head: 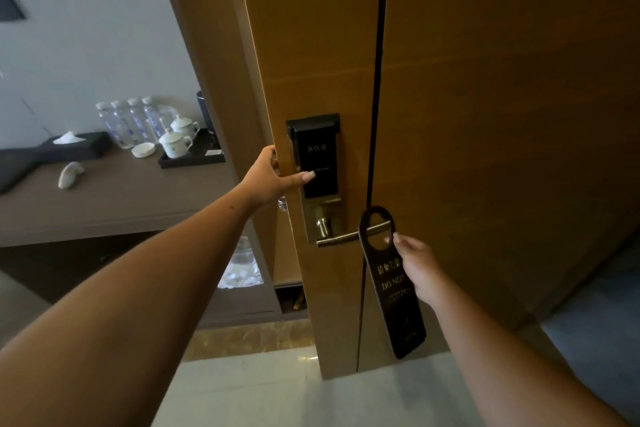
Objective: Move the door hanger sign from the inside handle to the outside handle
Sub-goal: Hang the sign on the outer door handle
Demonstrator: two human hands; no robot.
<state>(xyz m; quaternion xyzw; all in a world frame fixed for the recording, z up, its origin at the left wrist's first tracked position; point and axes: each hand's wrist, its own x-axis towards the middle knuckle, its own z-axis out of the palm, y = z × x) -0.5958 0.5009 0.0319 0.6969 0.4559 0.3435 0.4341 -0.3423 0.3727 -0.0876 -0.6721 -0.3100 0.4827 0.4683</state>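
door: wood veneer, smooth, kinda satin
handle: brushed metal, dull shine
card reader: glossy black plastic
door hanger sign: glossy black, gold lettering
floor: polished pale stone

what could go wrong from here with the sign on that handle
1. The door hanger sign has its cut-out around the lever handle near the lever's free end, and it hangs tilted. If the right hand lets go now, it may slide off.
2. The left hand wraps the door edge. If the door swings shut, those fingers could be pinched.
3. Pulling the sign sideways could tear the thin loop.
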